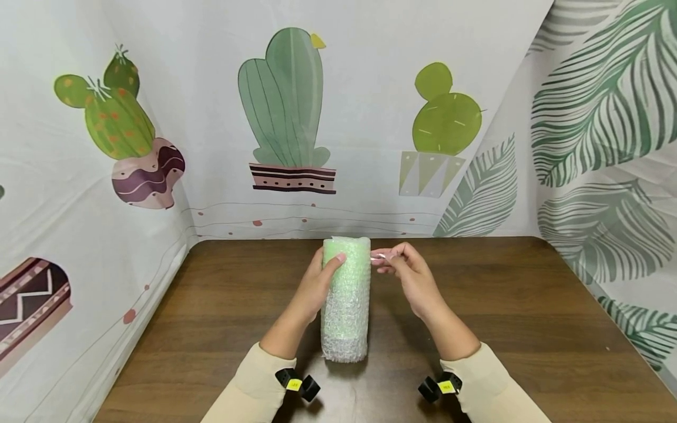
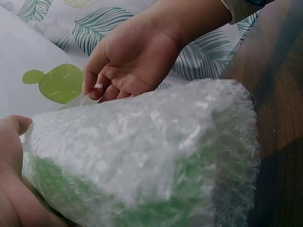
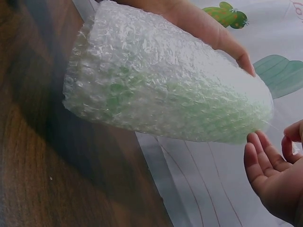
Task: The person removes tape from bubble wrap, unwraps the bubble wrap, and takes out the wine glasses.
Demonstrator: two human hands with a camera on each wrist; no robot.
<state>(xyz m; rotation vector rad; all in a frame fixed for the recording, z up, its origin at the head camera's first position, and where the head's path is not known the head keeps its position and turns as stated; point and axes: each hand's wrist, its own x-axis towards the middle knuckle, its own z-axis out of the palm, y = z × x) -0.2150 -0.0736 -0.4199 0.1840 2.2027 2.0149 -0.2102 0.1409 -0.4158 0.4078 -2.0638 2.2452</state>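
Observation:
A tall cylinder wrapped in bubble wrap, green showing through it, is held off the table and tilted. My left hand grips it from the left near its far end, thumb across the top side. On the other side my right hand pinches a thin strip of clear tape beside the far end. In the right wrist view, the strip runs from the wrap to the fingertips. What lies inside the wrap is hidden apart from its green colour.
The brown wooden table lies beneath both hands. Behind it hangs a white cloth printed with cacti and leaves, which also covers both sides. Each wrist wears a small black camera.

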